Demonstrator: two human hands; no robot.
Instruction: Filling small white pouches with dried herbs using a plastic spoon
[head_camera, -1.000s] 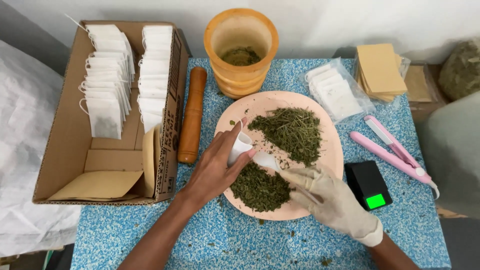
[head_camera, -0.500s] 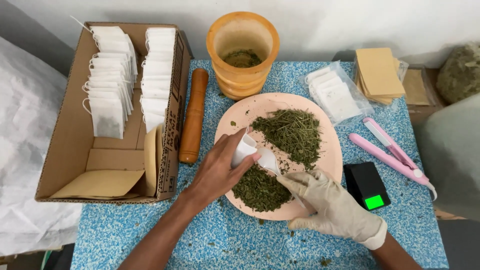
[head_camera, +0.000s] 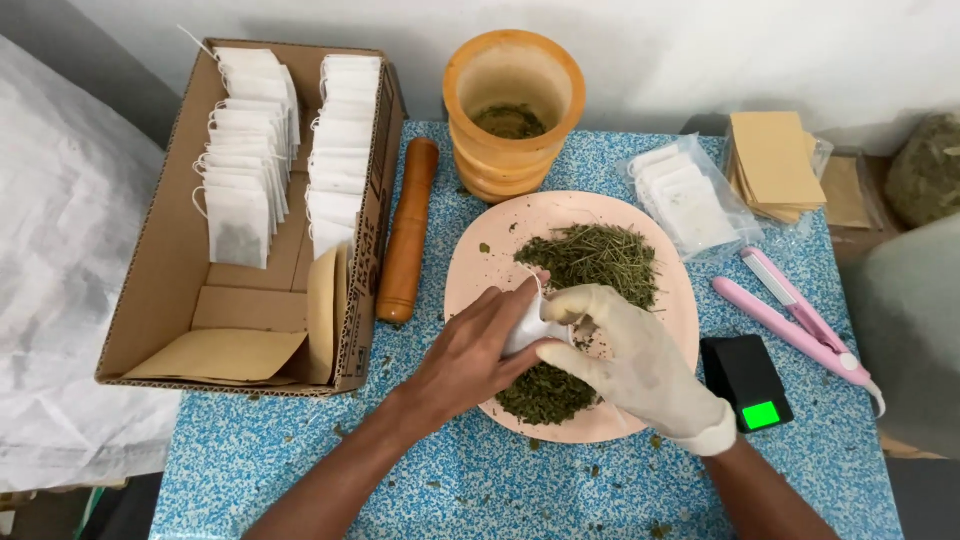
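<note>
- Head view: at the lower centre of the frame, the bare left hand (head_camera: 468, 358) and the gloved right hand (head_camera: 632, 358) meet over a pink plate (head_camera: 478, 262). Together they pinch a small white tea bag (head_camera: 527, 330), the left curled round its near side, the right gripping it with thumb and fingertips.
- The tea bag sits between the two hands, just above the plate's middle, partly hidden by the left fingers.
- On the plate lie two heaps of dried green herb (head_camera: 597, 259): one at the upper right of the plate, one at its lower edge, the latter half covered by the right hand.
- Above the plate, at the upper centre, stands an orange mortar (head_camera: 513, 112) with some herb at its bottom. A wooden pestle (head_camera: 406, 230) lies just left of the plate, along the side of a cardboard box (head_camera: 165, 270).
- The box fills the upper left of the frame and holds two rows of filled white bags (head_camera: 245, 150) standing on edge, with brown paper envelopes (head_camera: 218, 353) lying at its near end.
- To the right of the plate: a clear packet of empty white bags (head_camera: 685, 200), a stack of tan envelopes (head_camera: 776, 165), a pink sealing tool (head_camera: 795, 322) lying aslant, and a small black scale (head_camera: 748, 380) with a lit green display, touching the plate's rim near the right wrist.
- All rests on a blue speckled worktop (head_camera: 300, 470), with herb crumbs scattered near the bottom edge.
</note>
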